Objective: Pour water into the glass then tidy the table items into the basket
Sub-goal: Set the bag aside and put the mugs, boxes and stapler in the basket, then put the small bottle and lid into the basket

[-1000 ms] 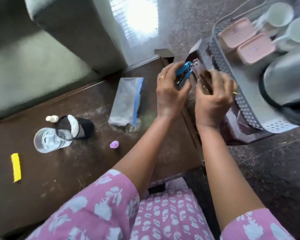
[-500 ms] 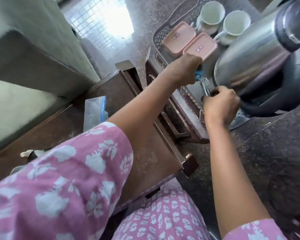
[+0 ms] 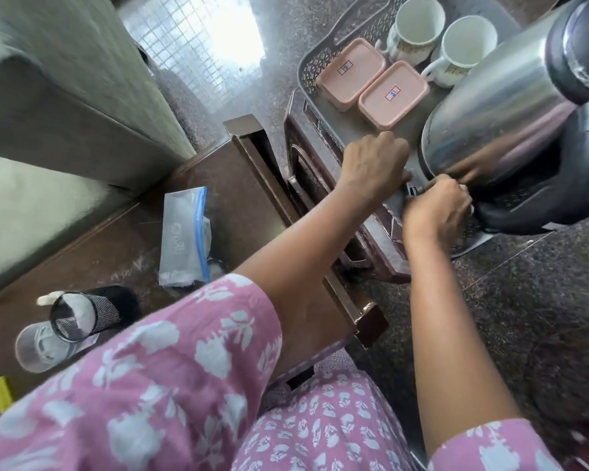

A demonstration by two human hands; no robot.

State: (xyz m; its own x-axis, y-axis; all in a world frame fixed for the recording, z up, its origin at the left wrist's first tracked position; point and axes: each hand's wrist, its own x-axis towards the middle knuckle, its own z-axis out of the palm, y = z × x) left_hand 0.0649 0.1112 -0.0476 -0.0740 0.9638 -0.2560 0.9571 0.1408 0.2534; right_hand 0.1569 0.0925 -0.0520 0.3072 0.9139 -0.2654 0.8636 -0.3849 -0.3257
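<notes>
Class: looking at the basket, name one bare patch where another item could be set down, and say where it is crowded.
In the basket, bare floor shows between the pink boxes and the left hand. It is crowded by the kettle, where both hands meet, and at the cups.

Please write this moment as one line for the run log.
stage: tidying | left hand and right hand: over basket, beside kettle; held item unclear | glass, zip bag: on table

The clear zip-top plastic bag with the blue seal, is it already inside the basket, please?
No, the clear zip-top plastic bag lies on the brown table.
</notes>
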